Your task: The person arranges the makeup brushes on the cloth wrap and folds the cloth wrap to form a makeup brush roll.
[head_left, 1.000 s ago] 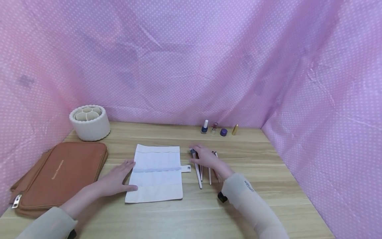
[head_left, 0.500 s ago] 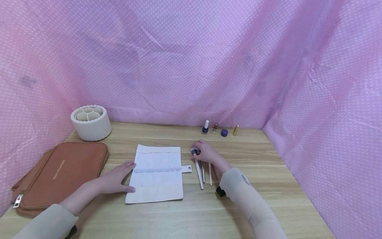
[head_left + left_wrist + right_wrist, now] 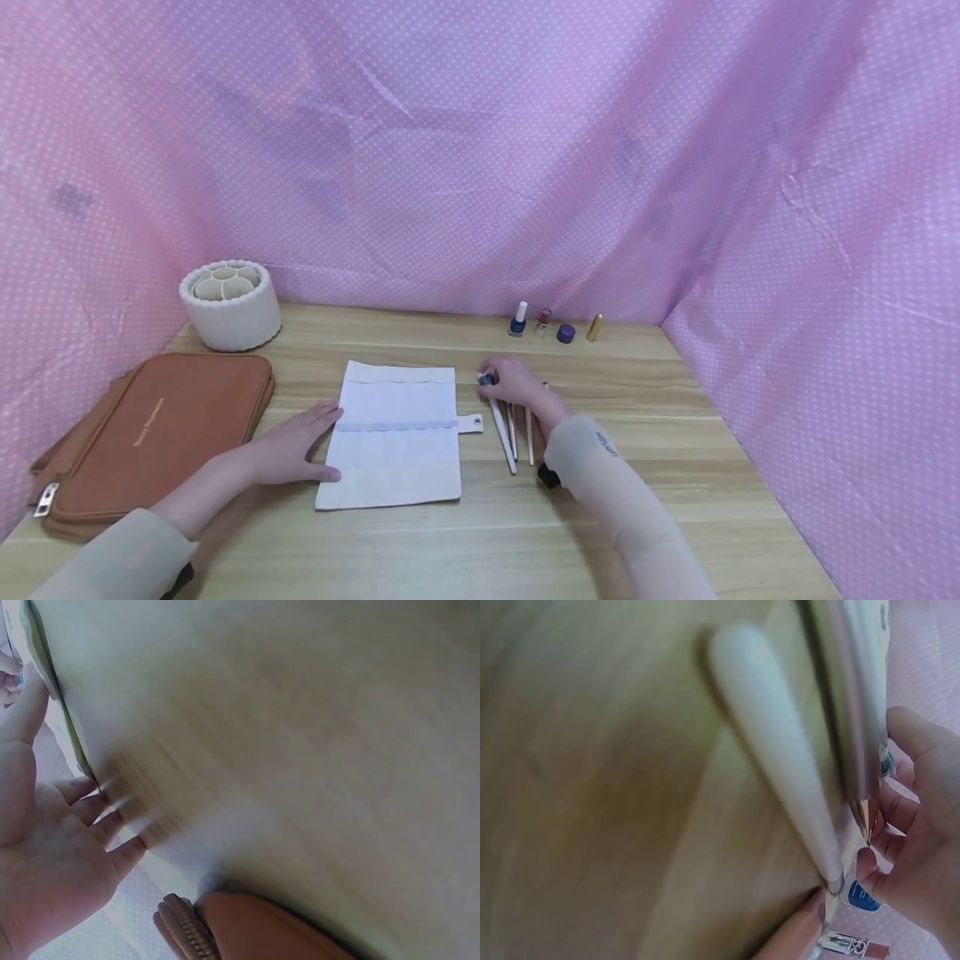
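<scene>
Left hand (image 3: 300,446) lies flat, fingers straight, on the left edge of the unrolled white fabric brush pouch (image 3: 395,433) at mid wooden table (image 3: 480,533). Right hand (image 3: 517,387), fingers curled, grips the white-handled makeup brushes (image 3: 510,433) by their heads, just right of pouch, handles toward the person. Tan leather zip case (image 3: 150,433) sits to the left.

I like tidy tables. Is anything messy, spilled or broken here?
Nothing looks spilled or broken. The white cloth roll lies flat, the small bottles stand in a row, and the brushes lie side by side under the right hand.
</scene>
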`<state>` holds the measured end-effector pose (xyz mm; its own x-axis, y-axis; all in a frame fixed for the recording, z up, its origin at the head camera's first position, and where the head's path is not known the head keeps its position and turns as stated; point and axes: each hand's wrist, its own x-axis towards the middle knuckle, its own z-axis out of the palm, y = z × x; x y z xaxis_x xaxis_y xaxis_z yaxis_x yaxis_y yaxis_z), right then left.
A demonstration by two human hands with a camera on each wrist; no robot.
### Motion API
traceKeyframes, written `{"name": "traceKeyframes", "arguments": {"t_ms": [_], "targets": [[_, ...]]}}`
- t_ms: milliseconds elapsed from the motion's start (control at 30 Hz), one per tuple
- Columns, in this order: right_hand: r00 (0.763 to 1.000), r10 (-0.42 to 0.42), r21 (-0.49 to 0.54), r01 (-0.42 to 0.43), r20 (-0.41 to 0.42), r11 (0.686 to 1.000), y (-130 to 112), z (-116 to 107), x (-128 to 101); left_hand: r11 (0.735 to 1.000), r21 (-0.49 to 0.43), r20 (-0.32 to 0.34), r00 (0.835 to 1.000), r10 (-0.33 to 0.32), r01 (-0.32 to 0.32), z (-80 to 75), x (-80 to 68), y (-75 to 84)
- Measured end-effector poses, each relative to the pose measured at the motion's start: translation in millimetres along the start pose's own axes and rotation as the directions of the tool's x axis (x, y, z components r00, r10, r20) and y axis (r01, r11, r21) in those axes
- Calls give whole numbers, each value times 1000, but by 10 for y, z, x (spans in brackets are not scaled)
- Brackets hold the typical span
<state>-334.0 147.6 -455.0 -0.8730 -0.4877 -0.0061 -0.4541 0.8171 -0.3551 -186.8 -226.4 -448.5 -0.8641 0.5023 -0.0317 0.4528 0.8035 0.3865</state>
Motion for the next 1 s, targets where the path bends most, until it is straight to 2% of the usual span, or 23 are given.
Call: {"name": "traceKeyframes", "arguments": {"t_ms": [200,333,567,733,867,1000], "targets": [[1000,1,34,0,-24,999,-52,-46,4,1000,-8,23,1000,7,-7,-30,23,-34],[999,-13,120,18,-42,993,-99,-93,-1,1000,-4,47,999,18,-18,-66,33,-77],[998,-9,343,31,-66,939,-291,-311,-70,999,19,46,999,27,-28,-74,45,-105],[984,-58,363,117,-170,924,-441,-488,-85,999,43,17,1000,21,-22,-45,62,-85],[974,-62,368,141,-218,919,-561,-585,-51,998,64,6,1000,-1,0,-21,87,-69],[966,-58,441,167,-251,882,-685,-650,8,997,75,5,1000,-14,14,-18,106,-66]]}}
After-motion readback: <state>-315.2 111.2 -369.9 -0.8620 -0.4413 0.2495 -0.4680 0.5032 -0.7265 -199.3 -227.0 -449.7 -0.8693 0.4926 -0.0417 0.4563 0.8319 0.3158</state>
